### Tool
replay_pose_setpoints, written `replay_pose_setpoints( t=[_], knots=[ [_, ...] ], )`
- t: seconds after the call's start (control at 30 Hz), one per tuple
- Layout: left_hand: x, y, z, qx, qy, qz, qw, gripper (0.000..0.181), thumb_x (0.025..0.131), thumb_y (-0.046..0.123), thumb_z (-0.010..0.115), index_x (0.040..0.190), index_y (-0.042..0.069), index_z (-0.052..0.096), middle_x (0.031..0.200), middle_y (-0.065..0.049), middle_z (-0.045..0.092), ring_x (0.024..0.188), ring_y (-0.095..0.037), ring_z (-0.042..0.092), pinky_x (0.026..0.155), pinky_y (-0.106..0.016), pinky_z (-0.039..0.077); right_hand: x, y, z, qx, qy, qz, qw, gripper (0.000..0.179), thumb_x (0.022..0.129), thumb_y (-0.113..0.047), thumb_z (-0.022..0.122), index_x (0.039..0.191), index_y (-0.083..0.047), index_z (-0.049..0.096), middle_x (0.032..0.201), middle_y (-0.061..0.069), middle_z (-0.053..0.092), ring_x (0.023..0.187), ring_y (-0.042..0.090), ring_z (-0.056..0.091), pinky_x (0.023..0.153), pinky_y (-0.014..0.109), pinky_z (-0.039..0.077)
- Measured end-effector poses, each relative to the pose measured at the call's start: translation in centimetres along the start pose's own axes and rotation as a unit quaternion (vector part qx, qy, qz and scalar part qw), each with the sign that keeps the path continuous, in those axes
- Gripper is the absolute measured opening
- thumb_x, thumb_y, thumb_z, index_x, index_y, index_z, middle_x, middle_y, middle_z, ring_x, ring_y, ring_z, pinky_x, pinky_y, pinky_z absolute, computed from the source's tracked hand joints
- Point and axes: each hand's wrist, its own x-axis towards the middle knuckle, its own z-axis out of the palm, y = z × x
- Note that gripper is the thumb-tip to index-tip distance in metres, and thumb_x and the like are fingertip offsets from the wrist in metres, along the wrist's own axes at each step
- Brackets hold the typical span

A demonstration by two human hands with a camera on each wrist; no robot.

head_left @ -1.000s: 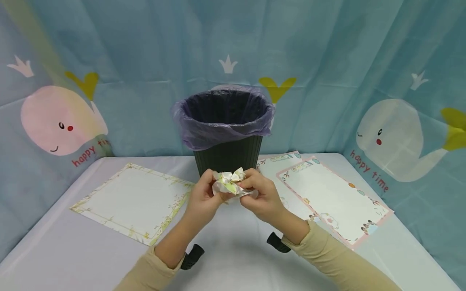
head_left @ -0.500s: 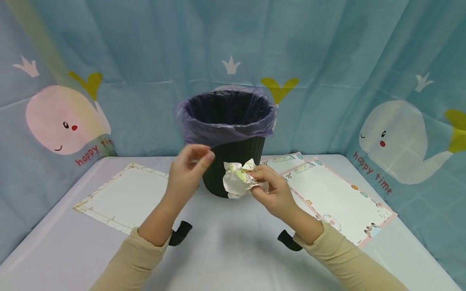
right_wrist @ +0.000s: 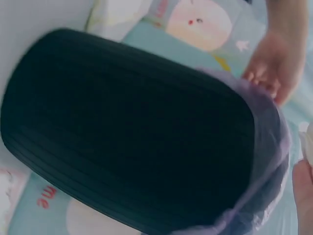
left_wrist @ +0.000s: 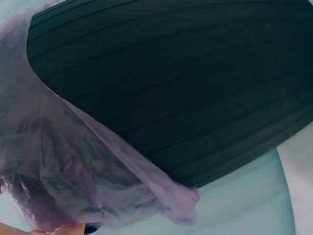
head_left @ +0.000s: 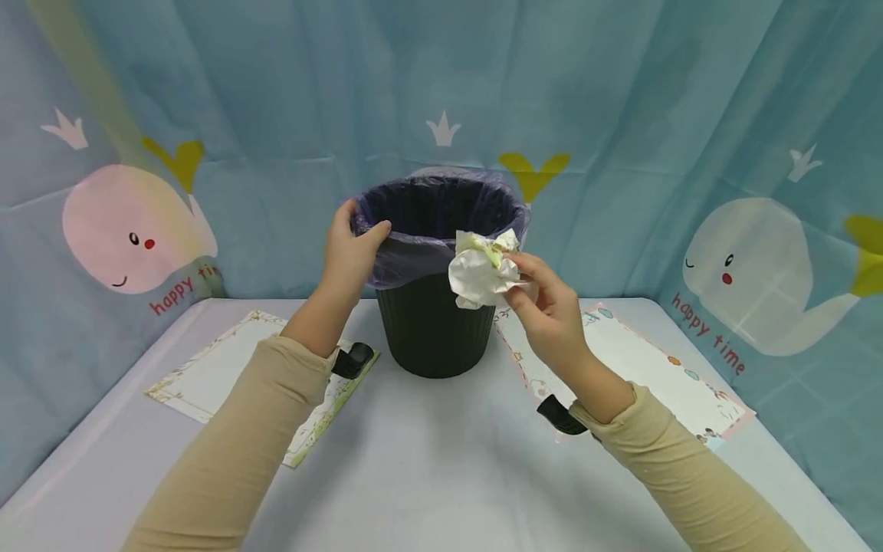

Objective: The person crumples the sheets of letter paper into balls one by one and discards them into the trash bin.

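A black trash can [head_left: 438, 330], lined with a translucent purple bag [head_left: 410, 261], stands upright at the back of the table. My left hand [head_left: 347, 249] grips its left rim over the bag, thumb toward the opening. In the right wrist view, the fingers of that left hand [right_wrist: 276, 66] lie against the bag's outside. A crumpled sheet of white paper [head_left: 476, 272] with green-yellow printing is pinched by my right hand [head_left: 552, 322], in front of the can's right rim. The can's wall [left_wrist: 171, 93] fills most of the left wrist view. Its bottom inside is hidden.
A flat sheet with a leafy border [head_left: 234, 345] lies left of the can, partly under my left arm. Pink-bordered printed paper [head_left: 621, 360] lies to the right. Behind hangs a blue curtain [head_left: 331, 92] with whale prints. Black wrist straps show at both sleeves.
Both hands held the crumpled paper at first. The left hand let go and moved up and forward to the can's rim. The right hand carried the paper up and slightly right.
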Motion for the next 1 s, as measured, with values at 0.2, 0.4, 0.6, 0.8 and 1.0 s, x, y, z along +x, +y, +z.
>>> replay_pose_setpoints(
  t=[0.2, 0.4, 0.6, 0.8, 1.0],
  knots=[
    [0.4, -0.2, 0.3, -0.051, 0.014, 0.000, 0.9986, 0.069, 0.099, 0.016, 0.054, 0.155, 0.009, 0.016, 0.160, -0.006, 0.016, 0.145, -0.017, 0.017, 0.114, -0.029, 0.022, 4.5, -0.1, -0.5, 0.021, 0.014, 0.040, 0.9989, 0.042, 0.084, 0.010, 0.044, 0.125, 0.017, 0.050, 0.122, 0.011, 0.054, 0.093, 0.014, 0.061, 0.072, 0.019, 0.048],
    [0.4, -0.7, 0.6, -0.070, 0.019, 0.016, 0.9973, 0.068, 0.099, 0.015, 0.053, 0.155, 0.007, 0.016, 0.160, -0.006, 0.015, 0.146, -0.016, 0.016, 0.113, -0.025, 0.022, 7.7, 0.6, -0.6, -0.062, -0.008, 0.064, 0.9960, 0.048, 0.083, 0.008, 0.046, 0.130, 0.006, 0.055, 0.128, 0.011, 0.052, 0.088, 0.015, 0.057, 0.052, 0.019, 0.031],
    [0.5, -1.0, 0.9, -0.071, 0.024, 0.017, 0.9971, 0.068, 0.099, 0.017, 0.053, 0.155, 0.008, 0.015, 0.160, -0.006, 0.016, 0.145, -0.016, 0.017, 0.113, -0.025, 0.022, 9.9, 2.0, -0.4, -0.122, -0.023, 0.078, 0.9891, 0.047, 0.083, 0.006, 0.051, 0.129, 0.001, 0.059, 0.127, 0.012, 0.054, 0.082, 0.013, 0.054, 0.061, 0.021, 0.037],
    [0.5, -1.3, 1.4, -0.080, 0.026, 0.027, 0.9961, 0.067, 0.100, 0.018, 0.052, 0.155, 0.008, 0.015, 0.161, -0.005, 0.014, 0.146, -0.014, 0.014, 0.113, -0.024, 0.021, 11.6, 3.4, -0.3, -0.195, -0.033, 0.120, 0.9728, 0.046, 0.085, 0.001, 0.056, 0.131, -0.004, 0.059, 0.129, 0.013, 0.053, 0.082, 0.014, 0.047, 0.067, 0.021, 0.038],
    [0.6, -1.5, 1.5, -0.084, 0.023, 0.030, 0.9957, 0.067, 0.100, 0.020, 0.051, 0.155, 0.008, 0.015, 0.161, -0.004, 0.013, 0.146, -0.014, 0.013, 0.113, -0.023, 0.020, 12.9, 4.1, -0.3, -0.226, -0.100, 0.180, 0.9519, 0.061, 0.091, -0.009, 0.061, 0.148, -0.009, 0.039, 0.149, 0.013, 0.034, 0.127, 0.026, 0.042, 0.099, 0.035, 0.039]
  ],
)
